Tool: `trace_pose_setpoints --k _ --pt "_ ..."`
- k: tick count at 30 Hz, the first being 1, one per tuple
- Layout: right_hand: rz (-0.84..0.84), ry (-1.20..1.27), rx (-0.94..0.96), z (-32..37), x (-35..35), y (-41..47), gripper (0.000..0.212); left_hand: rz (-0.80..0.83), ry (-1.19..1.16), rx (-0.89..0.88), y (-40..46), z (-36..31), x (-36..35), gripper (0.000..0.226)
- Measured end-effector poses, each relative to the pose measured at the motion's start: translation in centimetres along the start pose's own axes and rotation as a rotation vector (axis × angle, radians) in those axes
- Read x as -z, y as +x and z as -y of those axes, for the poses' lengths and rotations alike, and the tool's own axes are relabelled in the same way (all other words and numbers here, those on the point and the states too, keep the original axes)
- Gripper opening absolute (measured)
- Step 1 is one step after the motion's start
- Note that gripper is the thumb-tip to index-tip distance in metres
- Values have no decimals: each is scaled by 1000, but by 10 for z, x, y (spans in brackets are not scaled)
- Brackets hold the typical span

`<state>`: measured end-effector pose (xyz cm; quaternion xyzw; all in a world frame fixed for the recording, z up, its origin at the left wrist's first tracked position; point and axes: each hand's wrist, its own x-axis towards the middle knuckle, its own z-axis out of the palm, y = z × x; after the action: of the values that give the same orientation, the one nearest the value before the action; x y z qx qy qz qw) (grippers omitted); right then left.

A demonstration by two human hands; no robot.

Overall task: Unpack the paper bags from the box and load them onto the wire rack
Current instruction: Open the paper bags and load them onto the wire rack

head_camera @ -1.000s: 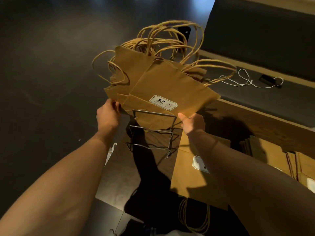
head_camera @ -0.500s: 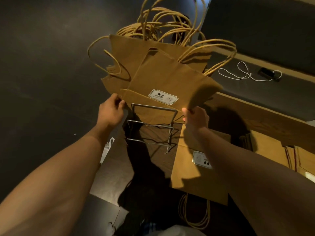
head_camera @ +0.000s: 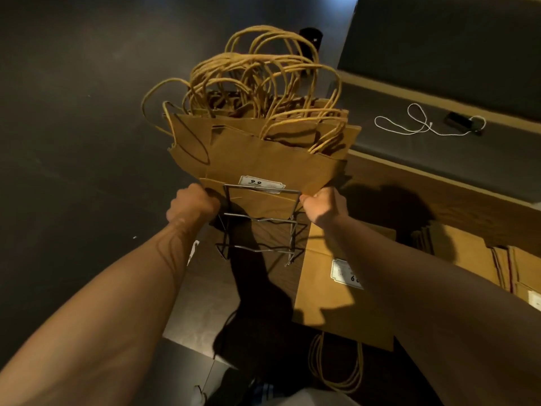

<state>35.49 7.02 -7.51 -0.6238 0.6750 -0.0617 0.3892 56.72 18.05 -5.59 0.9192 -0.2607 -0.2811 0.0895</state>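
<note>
Stack of paper bags (head_camera: 263,159) sits in top of wire rack (head_camera: 260,221), handles up and away from person. Left hand (head_camera: 191,206) grips stack's left bottom corner, right hand (head_camera: 323,208) the right corner, rack btwn them. Flat bag (head_camera: 330,306) lies on table (head_camera: 205,288) just right of rack. More bags (head_camera: 468,253) further right. Cord (head_camera: 421,124) on ledge behind, well apart.
</note>
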Motion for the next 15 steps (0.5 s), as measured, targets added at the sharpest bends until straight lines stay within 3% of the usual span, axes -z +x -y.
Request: trace_pose_setpoints --k 4,8,12,15 --pt "22 86 -27 -9 10 -1 29 -99 163 -140 -27 -21 7 29" --pt "33 144 -44 -27 26 0 25 -36 119 -349 -64 -53 -11 28" --pt "25 192 -123 -57 46 -3 38 84 117 -476 -90 -79 -47 31" --pt "31 142 -242 -89 62 -10 43 20 200 -506 -107 -97 -74 38"
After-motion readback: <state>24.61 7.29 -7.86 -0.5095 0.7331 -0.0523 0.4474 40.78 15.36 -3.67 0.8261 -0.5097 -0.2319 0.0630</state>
